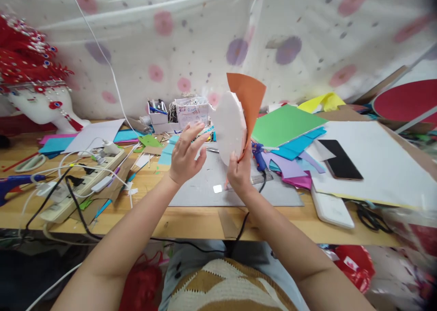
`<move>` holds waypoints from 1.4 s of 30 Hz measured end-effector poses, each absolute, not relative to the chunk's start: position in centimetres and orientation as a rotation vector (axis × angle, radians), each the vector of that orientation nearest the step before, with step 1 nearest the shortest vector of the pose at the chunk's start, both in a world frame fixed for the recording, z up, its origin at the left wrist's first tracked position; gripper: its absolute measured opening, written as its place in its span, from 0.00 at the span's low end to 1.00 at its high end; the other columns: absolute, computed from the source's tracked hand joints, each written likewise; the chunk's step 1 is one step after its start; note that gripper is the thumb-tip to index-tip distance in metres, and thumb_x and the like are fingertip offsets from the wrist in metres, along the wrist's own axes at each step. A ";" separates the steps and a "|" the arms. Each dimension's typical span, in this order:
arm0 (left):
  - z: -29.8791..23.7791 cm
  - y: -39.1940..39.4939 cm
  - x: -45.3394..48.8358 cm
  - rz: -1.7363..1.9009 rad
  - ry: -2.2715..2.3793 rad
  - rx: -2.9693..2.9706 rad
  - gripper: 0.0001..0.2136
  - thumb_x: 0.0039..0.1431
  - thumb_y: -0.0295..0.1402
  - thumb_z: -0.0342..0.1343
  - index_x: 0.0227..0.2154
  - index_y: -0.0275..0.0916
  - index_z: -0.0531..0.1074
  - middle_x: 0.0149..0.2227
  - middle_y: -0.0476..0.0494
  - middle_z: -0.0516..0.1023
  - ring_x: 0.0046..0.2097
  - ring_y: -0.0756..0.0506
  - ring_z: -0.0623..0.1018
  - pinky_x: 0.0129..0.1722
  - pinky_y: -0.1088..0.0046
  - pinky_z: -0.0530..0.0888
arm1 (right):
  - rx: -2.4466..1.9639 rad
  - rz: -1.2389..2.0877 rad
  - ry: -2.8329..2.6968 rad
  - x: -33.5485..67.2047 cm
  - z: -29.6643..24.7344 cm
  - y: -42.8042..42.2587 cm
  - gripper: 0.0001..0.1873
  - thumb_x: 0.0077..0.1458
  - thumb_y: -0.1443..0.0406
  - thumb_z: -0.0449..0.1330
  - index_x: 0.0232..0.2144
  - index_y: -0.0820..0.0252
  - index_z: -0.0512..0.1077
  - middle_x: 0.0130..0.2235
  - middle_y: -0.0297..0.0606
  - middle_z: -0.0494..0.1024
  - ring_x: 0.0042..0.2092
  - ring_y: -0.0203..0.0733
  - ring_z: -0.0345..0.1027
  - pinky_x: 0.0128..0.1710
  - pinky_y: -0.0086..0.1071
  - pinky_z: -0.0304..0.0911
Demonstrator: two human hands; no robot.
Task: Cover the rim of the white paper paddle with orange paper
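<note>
My right hand (240, 172) grips the lower edge of a white rounded foam board piece (228, 129), raised above the table and tilted nearly upright. An orange sheet (251, 104) stands along the right side of that piece, its lower end in the same grip. To the left, my left hand (187, 154) hovers with its fingers spread and nothing in them, apart from the foam. Below lies a grey mat (201, 192) with a metal ruler (262, 178) on it. Close to my right hand rests a blue glue gun (259, 156).
On the left are a power strip (85, 183) with tangled cords and a mannequin head (41, 106) in a red headdress. Several coloured sheets, including a green one (290, 124), lie to the right beside a phone (340, 160) and black scissors (373, 219). White boxes (191, 113) stand behind.
</note>
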State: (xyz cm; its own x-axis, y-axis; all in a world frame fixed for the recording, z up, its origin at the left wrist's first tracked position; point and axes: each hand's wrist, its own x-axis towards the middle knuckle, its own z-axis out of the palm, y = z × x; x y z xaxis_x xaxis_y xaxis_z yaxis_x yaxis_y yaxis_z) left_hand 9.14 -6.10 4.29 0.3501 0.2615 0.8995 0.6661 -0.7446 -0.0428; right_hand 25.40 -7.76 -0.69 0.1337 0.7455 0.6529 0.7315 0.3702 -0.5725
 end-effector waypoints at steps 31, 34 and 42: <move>0.5 -6.3 1.1 -2.291 -2.832 -1.964 0.22 0.21 0.36 0.70 0.27 0.34 0.75 0.31 0.41 0.79 0.36 0.42 0.77 0.38 0.69 0.72 | -1.211 0.974 -1.317 25.1 -2.6 -8.5 0.28 0.52 0.60 0.51 0.55 0.59 0.52 0.56 0.44 0.64 0.56 0.44 0.59 0.54 0.40 0.58; -0.7 -7.0 0.4 -1.888 -3.044 -1.963 0.22 0.21 0.38 0.69 0.26 0.34 0.75 0.30 0.41 0.79 0.32 0.43 0.76 0.30 0.71 0.71 | -1.430 0.997 -1.553 26.1 -3.6 -7.9 0.27 0.51 0.62 0.53 0.53 0.60 0.56 0.54 0.46 0.66 0.54 0.49 0.61 0.52 0.44 0.58; 1.3 -7.3 -0.4 -0.180 -3.295 -2.394 0.24 0.31 0.54 0.62 0.17 0.33 0.72 0.20 0.37 0.76 0.20 0.44 0.73 0.19 0.71 0.66 | -1.584 0.978 -1.942 28.7 -3.2 -5.5 0.28 0.52 0.63 0.55 0.54 0.65 0.58 0.56 0.51 0.64 0.56 0.55 0.59 0.53 0.48 0.56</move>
State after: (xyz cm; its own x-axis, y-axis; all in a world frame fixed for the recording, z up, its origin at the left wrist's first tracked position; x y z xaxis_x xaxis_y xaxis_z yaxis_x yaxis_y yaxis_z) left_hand -0.39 -7.31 1.30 -0.0441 0.7918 -0.6091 0.7207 0.4475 0.5295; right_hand 28.70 -5.46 -3.18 -0.2412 0.9661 -0.0917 0.6489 0.0903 -0.7555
